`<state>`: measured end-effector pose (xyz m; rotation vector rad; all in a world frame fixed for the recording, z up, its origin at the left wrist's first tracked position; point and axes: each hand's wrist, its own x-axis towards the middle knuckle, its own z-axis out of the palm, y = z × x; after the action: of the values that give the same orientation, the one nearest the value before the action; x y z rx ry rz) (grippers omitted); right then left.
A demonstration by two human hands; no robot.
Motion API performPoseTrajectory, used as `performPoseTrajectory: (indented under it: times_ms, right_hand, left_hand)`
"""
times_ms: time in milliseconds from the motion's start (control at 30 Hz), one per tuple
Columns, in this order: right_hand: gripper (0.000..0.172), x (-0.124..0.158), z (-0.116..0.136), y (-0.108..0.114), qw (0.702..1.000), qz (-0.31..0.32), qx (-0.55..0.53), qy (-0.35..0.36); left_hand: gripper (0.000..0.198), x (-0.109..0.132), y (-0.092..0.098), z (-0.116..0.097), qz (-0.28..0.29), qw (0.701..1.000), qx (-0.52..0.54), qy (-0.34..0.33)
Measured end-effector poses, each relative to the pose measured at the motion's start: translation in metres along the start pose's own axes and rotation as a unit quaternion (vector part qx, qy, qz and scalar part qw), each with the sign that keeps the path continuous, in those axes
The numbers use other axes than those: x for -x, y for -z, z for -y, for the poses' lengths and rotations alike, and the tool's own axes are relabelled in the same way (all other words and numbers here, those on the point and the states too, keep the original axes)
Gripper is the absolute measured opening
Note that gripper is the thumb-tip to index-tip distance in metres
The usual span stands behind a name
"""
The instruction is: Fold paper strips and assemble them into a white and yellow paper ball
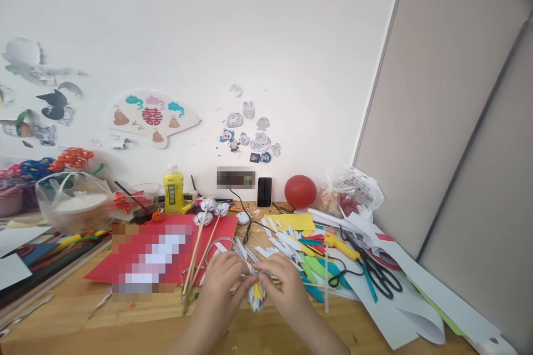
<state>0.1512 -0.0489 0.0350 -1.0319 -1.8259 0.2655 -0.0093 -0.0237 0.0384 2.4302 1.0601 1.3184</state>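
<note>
Near the front of the wooden table, my left hand (225, 276) and my right hand (287, 280) meet, fingertips pinched together. Between them hangs a small folded paper flower (257, 295), white with a yellow middle, its petals pointing down. My fingers hide its upper part. A thin wooden stick (313, 285) runs out to the right from behind my right hand. To the left of my left hand lie wooden sticks (195, 252) topped with white crumpled paper flowers (207, 212), on a red sheet (125, 249).
White, teal, green and yellow paper strips (287, 244) lie behind my right hand. Farther right are a yellow glue gun (342, 246) with its black cord, black-handled scissors (381, 274) and white paper (400, 316). A yellow bottle (174, 189), a phone (264, 192) and a red balloon (300, 192) stand along the wall.
</note>
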Motion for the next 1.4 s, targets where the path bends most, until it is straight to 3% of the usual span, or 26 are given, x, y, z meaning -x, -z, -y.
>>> performPoseTrajectory:
  times_ms: [233, 433, 567, 667, 800, 933, 1167, 1400]
  right_hand:
    - [0.004, -0.005, -0.012, 0.004, 0.994, 0.036, -0.081, -0.066]
    - [0.014, -0.002, -0.018, 0.006, 0.936, 0.144, -0.255, -0.196]
    - [0.015, 0.002, -0.027, 0.002, 0.913, 0.173, -0.273, -0.248]
    - [0.012, 0.004, -0.034, -0.003, 0.906, 0.183, -0.255, -0.285]
    - [0.009, 0.005, -0.037, -0.007, 0.913, 0.173, -0.233, -0.287]
    - [0.009, 0.006, -0.037, -0.009, 0.922, 0.166, -0.213, -0.279]
    - [0.016, 0.008, -0.041, -0.006, 0.926, 0.207, -0.195, -0.247]
    - [0.007, 0.008, -0.039, -0.003, 0.957, 0.193, -0.104, -0.188]
  left_hand:
    - [0.016, 0.0, -0.007, -0.001, 0.067, 0.981, 0.138, 0.116]
    - [0.012, 0.0, -0.009, 0.005, 0.125, 0.95, 0.237, 0.159]
    - [0.016, 0.006, -0.022, 0.021, 0.165, 0.921, 0.29, 0.202]
    - [0.018, 0.01, -0.032, 0.029, 0.188, 0.923, 0.265, 0.205]
    - [0.016, 0.011, -0.034, 0.03, 0.199, 0.927, 0.246, 0.201]
    - [0.005, 0.007, -0.025, 0.026, 0.212, 0.929, 0.235, 0.194]
    - [0.008, 0.008, -0.014, 0.015, 0.233, 0.942, 0.165, 0.178]
    - [0.008, 0.009, -0.011, -0.001, 0.185, 0.968, 0.109, 0.127]
